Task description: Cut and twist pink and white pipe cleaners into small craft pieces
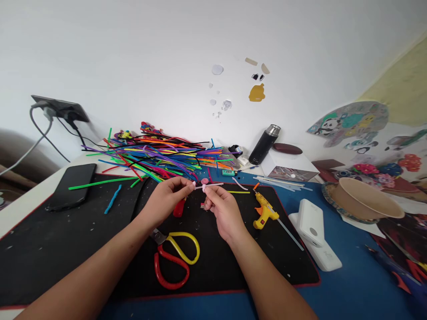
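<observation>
My left hand point(169, 195) pinches the tip of a small pale pink pipe cleaner piece point(199, 188) between thumb and forefinger. Opposite it, my right hand point(225, 211) has thumb and fingers closed on the piece's curled end. A straight pale length sticks out past the right fingertips. Both hands are raised over the black mat point(213, 271). Scissors point(160, 238) with one yellow and one red handle lie below the left wrist, their blades partly hidden by the forearm. Behind the left fingers rests a red object point(179, 208), partly covered.
Pipe cleaners in many colours point(160, 155) are heaped along the wall. A yellow glue gun point(266, 212) lies right of my hands, beside white power banks point(312, 220). The black phone point(73, 184) is at left. A black flask point(263, 146) leans near a white box point(290, 164).
</observation>
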The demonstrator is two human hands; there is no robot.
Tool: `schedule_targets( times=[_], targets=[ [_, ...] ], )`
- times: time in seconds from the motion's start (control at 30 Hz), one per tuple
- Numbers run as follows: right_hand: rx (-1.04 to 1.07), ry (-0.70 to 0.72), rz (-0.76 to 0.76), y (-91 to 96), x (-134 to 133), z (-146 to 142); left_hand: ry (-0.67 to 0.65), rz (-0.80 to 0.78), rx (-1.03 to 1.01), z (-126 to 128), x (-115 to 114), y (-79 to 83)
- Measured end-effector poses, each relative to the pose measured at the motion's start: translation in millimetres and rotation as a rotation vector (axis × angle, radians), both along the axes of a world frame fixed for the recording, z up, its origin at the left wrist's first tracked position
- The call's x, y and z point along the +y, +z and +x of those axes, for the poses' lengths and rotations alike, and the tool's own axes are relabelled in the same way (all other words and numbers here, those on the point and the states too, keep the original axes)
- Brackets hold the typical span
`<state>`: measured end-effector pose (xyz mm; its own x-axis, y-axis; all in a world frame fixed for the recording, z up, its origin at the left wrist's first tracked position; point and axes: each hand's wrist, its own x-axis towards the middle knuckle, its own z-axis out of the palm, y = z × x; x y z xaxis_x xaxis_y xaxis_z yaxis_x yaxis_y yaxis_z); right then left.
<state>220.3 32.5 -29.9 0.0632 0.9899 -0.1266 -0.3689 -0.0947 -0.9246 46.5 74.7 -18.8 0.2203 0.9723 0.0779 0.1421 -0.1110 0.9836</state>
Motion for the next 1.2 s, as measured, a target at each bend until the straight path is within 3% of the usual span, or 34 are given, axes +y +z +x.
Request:
schedule_targets(
  times=[0.17,0.67,0.83,1.07,1.2],
  targets=[
    [-0.004,0.006,0.011,-1.0,0.6,-1.0,-0.033,-0.103,-0.147,2.6,-2.8,3.4],
    [-0.09,0.017,0.038,-0.8,1.1,-0.1,-0.062,-0.161,-0.198,2.3,-2.2,0.5],
    [-0.392,0.053,0.085,-6.2,1.4,0.9,-0.052,-0.158,-0.229,2.2,-0.9,-0.4],
    [-1.047,0.164,0.2,-10.0,-7.7,-6.0,-0.048,-0.128,-0.217,0.1,-1.1,-0.3],
    [-1.255,0.227,0.168,-10.6,-8.1,-6.5,-0.039,-0.12,-0.21,-0.6,-1.4,0.4]
  ],
)
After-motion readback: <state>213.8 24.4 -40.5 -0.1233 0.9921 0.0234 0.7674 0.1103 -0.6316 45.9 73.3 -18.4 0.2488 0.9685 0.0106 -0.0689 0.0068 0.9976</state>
